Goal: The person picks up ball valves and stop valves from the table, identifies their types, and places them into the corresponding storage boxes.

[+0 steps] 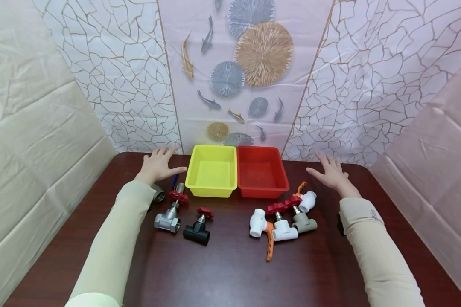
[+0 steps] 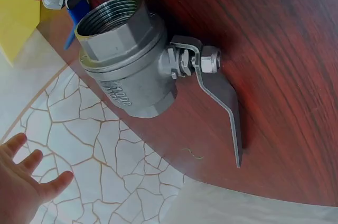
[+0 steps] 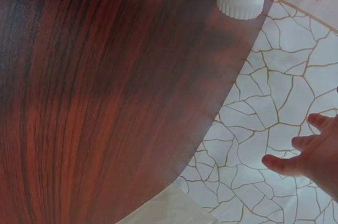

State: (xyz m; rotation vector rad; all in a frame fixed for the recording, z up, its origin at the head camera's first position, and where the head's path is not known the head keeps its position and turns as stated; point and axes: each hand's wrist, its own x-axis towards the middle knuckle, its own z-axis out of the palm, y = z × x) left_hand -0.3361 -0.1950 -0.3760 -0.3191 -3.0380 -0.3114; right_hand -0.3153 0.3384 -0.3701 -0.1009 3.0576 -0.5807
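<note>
My left hand (image 1: 157, 166) is raised over the table's far left, fingers spread and holding nothing. Below its wrist lies a steel ball valve (image 2: 127, 60) with a lever handle, mostly covered by the sleeve in the head view. Beside it are a blue-handled metal valve (image 1: 180, 187), a metal valve with a red handwheel (image 1: 167, 221) and a black valve (image 1: 196, 232). At the far right my right hand (image 1: 332, 175) hovers with spread fingers, empty. Nearest to it is a white ball valve (image 1: 308, 201); a grey valve (image 1: 304, 222), white handwheel valve (image 1: 284, 231) and orange-handled white valve (image 1: 258, 222) lie nearby.
A yellow bin (image 1: 209, 192) and a red bin (image 1: 263, 194) stand side by side at the table's back edge, between the hands. Behind them hangs a patterned backdrop (image 1: 230, 115). The dark wooden table (image 1: 230, 268) extends toward me.
</note>
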